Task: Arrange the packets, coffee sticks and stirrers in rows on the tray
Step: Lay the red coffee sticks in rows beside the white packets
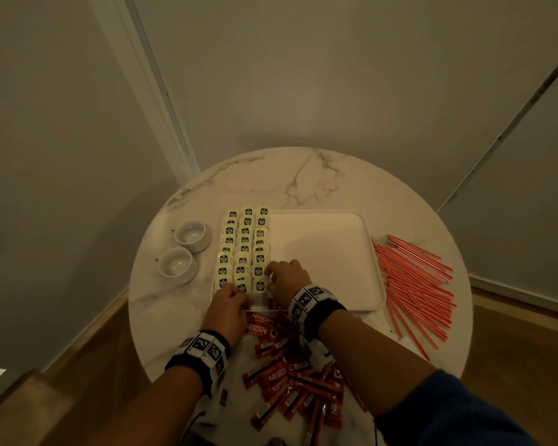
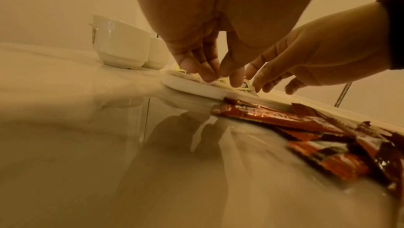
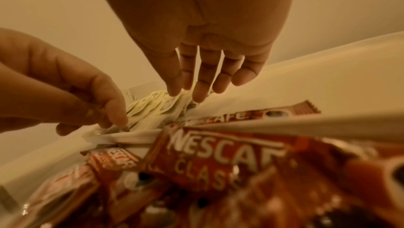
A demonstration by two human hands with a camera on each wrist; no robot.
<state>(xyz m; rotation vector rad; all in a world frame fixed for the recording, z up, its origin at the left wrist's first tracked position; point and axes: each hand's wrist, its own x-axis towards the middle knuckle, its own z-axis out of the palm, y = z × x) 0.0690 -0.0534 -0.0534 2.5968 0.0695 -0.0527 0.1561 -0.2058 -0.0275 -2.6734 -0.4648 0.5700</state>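
Three rows of packets fill the tray's left side in the head view only; wrist views show fingertips. Left hand and right hand, fingers extended, press the nearest packets, seemingly gripping none. Coffee sticks lie nearer, stirrers right.

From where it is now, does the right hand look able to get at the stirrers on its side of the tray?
Probably yes. The right hand is over the tray, and the stirrers lie loose on the table just beyond its right rim, with nothing between.
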